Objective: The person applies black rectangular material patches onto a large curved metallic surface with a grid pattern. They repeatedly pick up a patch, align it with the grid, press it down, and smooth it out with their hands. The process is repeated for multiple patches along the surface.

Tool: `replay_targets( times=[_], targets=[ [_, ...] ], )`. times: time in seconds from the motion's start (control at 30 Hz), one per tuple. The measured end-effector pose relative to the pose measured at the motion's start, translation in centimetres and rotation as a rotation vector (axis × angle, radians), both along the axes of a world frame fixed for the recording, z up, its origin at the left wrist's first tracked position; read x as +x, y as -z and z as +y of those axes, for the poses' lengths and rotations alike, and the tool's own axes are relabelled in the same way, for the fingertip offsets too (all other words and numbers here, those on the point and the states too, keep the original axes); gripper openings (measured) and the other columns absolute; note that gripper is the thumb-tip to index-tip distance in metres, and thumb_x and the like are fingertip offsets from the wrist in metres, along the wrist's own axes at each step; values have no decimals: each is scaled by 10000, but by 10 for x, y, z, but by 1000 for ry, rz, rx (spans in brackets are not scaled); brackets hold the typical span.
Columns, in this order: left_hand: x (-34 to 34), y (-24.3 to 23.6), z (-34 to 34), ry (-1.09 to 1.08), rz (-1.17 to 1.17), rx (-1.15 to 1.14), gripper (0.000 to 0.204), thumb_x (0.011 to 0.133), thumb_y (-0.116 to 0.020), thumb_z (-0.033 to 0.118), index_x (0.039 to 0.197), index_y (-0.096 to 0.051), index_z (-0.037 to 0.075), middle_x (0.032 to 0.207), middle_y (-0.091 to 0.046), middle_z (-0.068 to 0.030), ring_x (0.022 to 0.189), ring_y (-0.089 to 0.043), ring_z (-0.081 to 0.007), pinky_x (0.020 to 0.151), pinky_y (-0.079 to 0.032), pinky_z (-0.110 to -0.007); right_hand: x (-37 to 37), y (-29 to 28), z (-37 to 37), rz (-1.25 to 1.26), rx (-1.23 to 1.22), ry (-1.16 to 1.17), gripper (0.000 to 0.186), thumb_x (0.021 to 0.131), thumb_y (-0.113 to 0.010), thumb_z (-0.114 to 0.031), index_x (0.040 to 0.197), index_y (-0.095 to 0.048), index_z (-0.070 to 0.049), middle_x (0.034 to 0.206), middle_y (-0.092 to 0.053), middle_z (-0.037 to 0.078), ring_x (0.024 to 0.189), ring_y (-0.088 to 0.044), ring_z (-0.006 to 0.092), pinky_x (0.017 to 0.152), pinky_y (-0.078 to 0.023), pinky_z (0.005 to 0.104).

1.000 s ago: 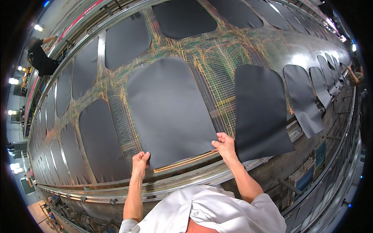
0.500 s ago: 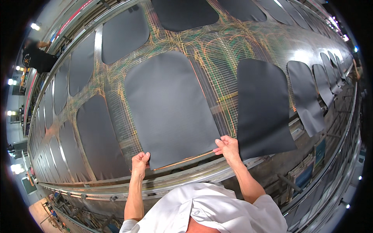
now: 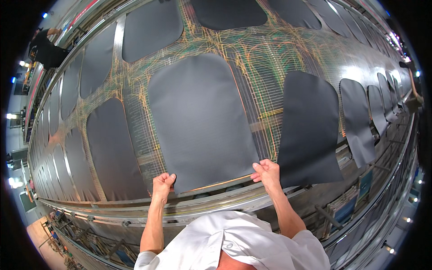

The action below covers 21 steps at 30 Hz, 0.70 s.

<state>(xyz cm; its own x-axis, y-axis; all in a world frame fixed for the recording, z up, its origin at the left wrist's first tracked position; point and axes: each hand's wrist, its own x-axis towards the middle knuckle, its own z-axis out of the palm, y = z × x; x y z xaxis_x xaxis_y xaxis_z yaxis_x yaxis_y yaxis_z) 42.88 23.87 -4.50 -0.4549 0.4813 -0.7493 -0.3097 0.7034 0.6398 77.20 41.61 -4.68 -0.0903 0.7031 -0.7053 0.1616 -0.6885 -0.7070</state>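
Observation:
A dark grey flexible sheet [image 3: 202,121] with rounded far corners lies in front of me on a long table covered with coloured line markings. My left hand [image 3: 164,183] pinches its near left corner, thumb on top and fingers curled below. At the near right corner, my right hand [image 3: 267,173] grips the same sheet between thumb and fingers. An orange line runs along the sheet's near edge, between my hands. Just right of my right hand, another dark sheet [image 3: 309,130] lies with its near end hanging past the table edge.
A similar sheet [image 3: 112,148] lies flat to the left, and others continue in rows both ways. Along the table's near side runs a metal rail [image 3: 211,208]. Framed panels [image 3: 343,208] stand below at the right. Across the table, a person in dark clothes [image 3: 47,48] stands at the far left.
My view has shifted a little, moving the table markings and neighbouring sheets in the picture. Both hands keep their hold on the sheet's near corners.

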Motion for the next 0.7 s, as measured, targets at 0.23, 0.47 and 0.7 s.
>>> replay_targets(
  times=[0.23, 0.47, 0.7],
  targets=[
    [6, -4, -5, -8, -16, -44, 288, 891, -735, 230, 682, -586, 100, 613, -534, 47, 529, -504, -56, 483, -491, -244, 3, 0, 1, -25, -3, -19, 169, 879, -709, -86, 843, -600, 38, 685, -664, 116, 540, -674, 173, 418, -520, 269],
    [5, 4, -10, -48, -23, -29, 241, 872, -755, 199, 714, -612, 86, 607, -542, 48, 516, -513, -49, 475, -485, -234, 5, 4, 2, -77, -51, -51, 197, 877, -720, -117, 866, -598, 38, 699, -669, 127, 555, -681, 181, 434, -521, 271],
    [0, -2, -10, -56, -64, -7, 231, 872, -758, 173, 730, -626, 46, 591, -564, 26, 501, -519, -59, 466, -470, -228, 0, -8, 5, -103, -77, -78, 201, 868, -730, -105, 876, -595, 45, 705, -671, 137, 563, -683, 190, 461, -542, 276]
  ],
)
